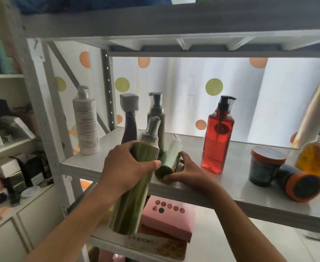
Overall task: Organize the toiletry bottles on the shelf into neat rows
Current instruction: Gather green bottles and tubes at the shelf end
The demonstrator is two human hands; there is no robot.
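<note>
My left hand (pixel 126 168) grips a tall green pump bottle (pixel 134 193) near its neck and holds it tilted in front of the shelf edge. My right hand (pixel 188 172) is closed around a small green bottle (pixel 167 163) that lies on its side on the grey shelf (pixel 231 186). Upright behind them stand a white pump bottle (pixel 86 121), a dark bottle with a square cap (pixel 129 118) and another green pump bottle (pixel 156 114). A red pump bottle (pixel 217 140) stands to the right.
At the right of the shelf are an upright orange-lidded jar (pixel 265 171), a second jar (pixel 301 184) on its side and a yellow bottle (pixel 316 157). A pink box (pixel 168 218) lies on the shelf below. Cluttered shelves (pixel 8 148) fill the left.
</note>
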